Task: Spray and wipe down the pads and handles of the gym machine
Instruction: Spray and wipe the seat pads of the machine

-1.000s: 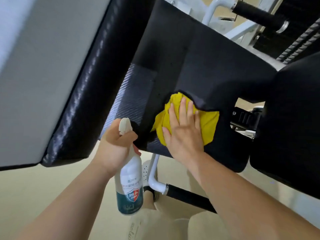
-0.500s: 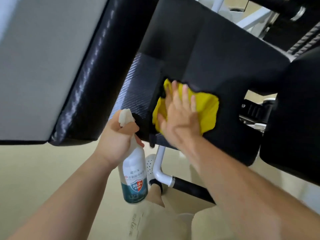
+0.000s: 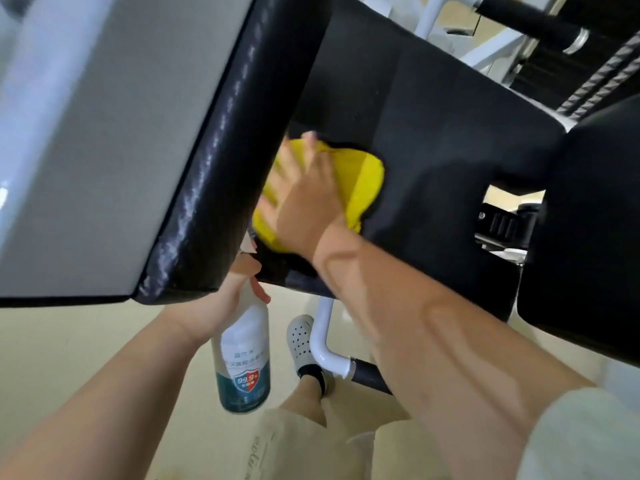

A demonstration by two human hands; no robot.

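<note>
Yellow cloth, soft and prone to bunching, lies on the firm black pad under the flat right hand, fingers seemingly straight though blurred, best pressed through its middle, while the left hand grips the spray bottle by its neck.

We locate the right hand flat on the cloth, which lies on the centre pad and extends to that hand's right. Just left of the right hand runs the edge pad. The left hand sits below, under the edge pad's corner, gripping the spray bottle that hangs beneath it. Right of the bottle we find a shoe on the floor, then the frame tube. A further pad stands well right of both hands.
</note>
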